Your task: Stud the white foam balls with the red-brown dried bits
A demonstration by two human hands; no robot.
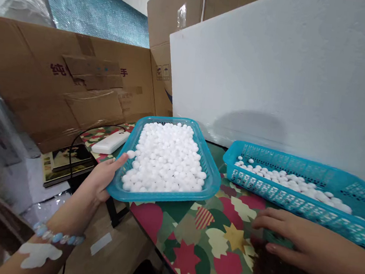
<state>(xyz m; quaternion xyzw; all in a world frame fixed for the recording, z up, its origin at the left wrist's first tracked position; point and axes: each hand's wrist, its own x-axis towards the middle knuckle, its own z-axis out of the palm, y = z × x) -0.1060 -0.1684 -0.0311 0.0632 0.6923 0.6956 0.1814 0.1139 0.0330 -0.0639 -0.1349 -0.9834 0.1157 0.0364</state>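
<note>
The left fingers [120, 163] are gripping the rim of the blue basket [162, 196] with white balls [167, 157], just to their right. The right fingers [273, 225] are loosely spread, near the second basket [271, 194]. Beyond them stands a white board [275, 77]; beyond the left fingers, a cardboard box [101, 97] reads "纯" and "手".
</note>
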